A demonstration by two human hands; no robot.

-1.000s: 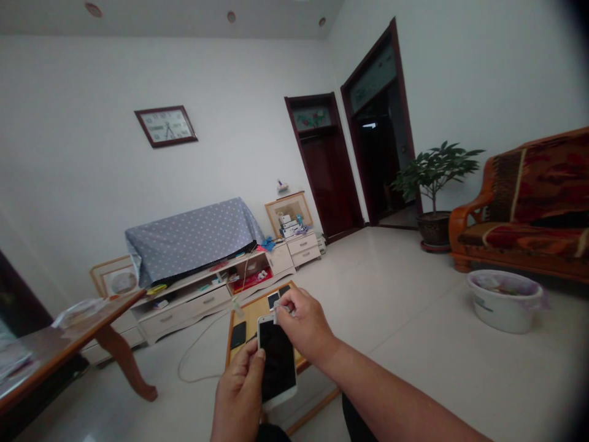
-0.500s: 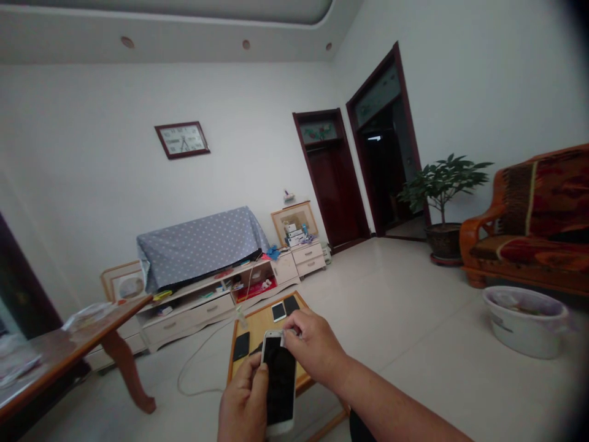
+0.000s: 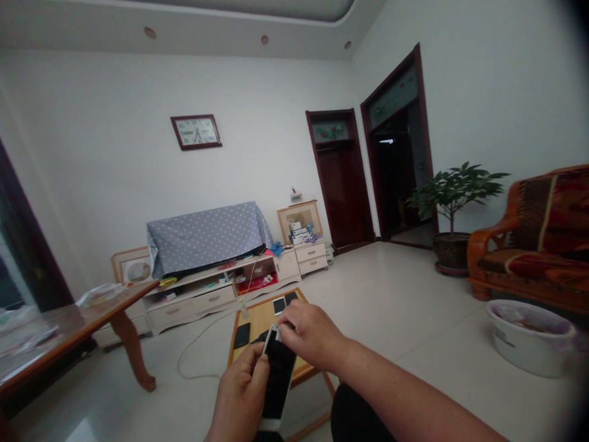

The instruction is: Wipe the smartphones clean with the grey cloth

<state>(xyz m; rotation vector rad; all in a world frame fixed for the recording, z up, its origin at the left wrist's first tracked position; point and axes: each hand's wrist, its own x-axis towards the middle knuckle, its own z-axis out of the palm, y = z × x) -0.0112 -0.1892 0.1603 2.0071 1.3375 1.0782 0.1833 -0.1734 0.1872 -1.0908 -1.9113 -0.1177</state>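
Observation:
A white-framed smartphone (image 3: 278,377) with a dark screen is tilted in my left hand (image 3: 242,390), the thumb along its left edge and the fingers behind it. My right hand (image 3: 313,334) is closed at the phone's top edge, thumb and fingers pinched together. Something small and pale shows at that pinch, too small to name. Just beyond lies a small wooden table (image 3: 260,308). On it are a black phone (image 3: 242,335), a white phone (image 3: 279,306) and a dark flat item (image 3: 291,298), partly behind my right hand.
A larger wooden table (image 3: 103,302) with plastic-wrapped things stands at left. A low white cabinet (image 3: 193,313) runs along the wall, with a cloth-covered object (image 3: 211,239) on it. At right are a white tub (image 3: 529,344), a potted plant (image 3: 453,245) and a wooden sofa (image 3: 494,236).
The phone has tilted more, its top leaning right, and my right hand has shifted slightly left and up at its top edge. The whole view has turned a little.

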